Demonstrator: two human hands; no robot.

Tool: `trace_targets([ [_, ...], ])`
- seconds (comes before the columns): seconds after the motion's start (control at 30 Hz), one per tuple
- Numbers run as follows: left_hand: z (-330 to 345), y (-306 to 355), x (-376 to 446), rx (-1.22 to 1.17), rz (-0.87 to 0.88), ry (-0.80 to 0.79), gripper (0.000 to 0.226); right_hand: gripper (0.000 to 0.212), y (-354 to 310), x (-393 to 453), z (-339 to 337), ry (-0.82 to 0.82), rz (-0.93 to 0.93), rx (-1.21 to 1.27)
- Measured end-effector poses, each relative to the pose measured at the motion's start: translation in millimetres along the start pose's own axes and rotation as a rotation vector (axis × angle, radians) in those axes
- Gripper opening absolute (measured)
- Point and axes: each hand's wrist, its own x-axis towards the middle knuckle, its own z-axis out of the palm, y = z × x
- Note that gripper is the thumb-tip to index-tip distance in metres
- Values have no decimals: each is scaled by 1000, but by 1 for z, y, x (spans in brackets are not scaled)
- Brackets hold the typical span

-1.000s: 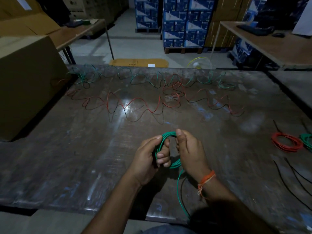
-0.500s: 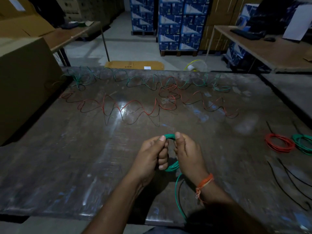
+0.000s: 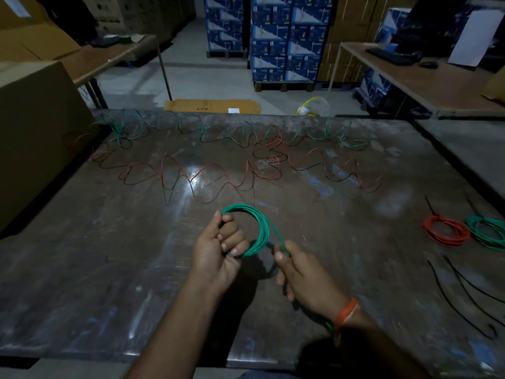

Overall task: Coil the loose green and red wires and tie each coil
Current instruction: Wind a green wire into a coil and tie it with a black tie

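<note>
Across the far half of the table (image 3: 82, 269), loose red wire (image 3: 207, 170) is zigzagging side to side, with loose green wire (image 3: 273, 132) snaking along the back edge behind it, and a big cardboard box (image 3: 35, 138) is crowding the left corner. Over on the right, a finished red coil (image 3: 445, 231) is lying just beside a finished green coil (image 3: 486, 232), touching or nearly so, with black ties (image 3: 464, 294) lying loose nearer the front edge. Centre stage, the left hand (image 3: 218, 250) is gripping the green coil (image 3: 259, 231), fingers curled round its left side, the loop standing up above the table and arching to the right. The right hand (image 3: 303, 272) is pinching a single strand coming off the coil's right side, thumb and fingers closed on it. The tabletop is looking dark, scuffed and shiny under dim light, and stacked blue cartons (image 3: 284, 39) are filling the warehouse behind.
</note>
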Motion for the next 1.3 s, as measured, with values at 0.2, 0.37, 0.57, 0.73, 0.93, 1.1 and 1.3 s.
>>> trace_targets([
  [0.2, -4, 21, 7, -96, 158, 36, 34, 12, 5, -15, 1, -139, -7, -214],
  [0.37, -4, 19, 6, -17, 144, 17, 34, 9, -16, -6, 0, 97, -53, 124],
  [0.57, -10, 16, 13, 4, 198, 2, 31, 47, -30, -6, 26, -339, 165, 523],
  [0.73, -21, 14, 13, 312, 396, 41, 27, 15, -30, -19, 31, -333, -42, 268],
  [0.93, -23, -3, -3, 824, 443, -72, 36, 25, -65, -9, -2, -142, -279, 77],
  [1.1, -17, -4, -13, 974, 360, -222, 31, 18, -75, 9, -20, -19, -320, -5],
  [1.3, -10, 7, -22, 999, 300, -309, 38, 18, -84, 25, -35, 91, -327, -39],
])
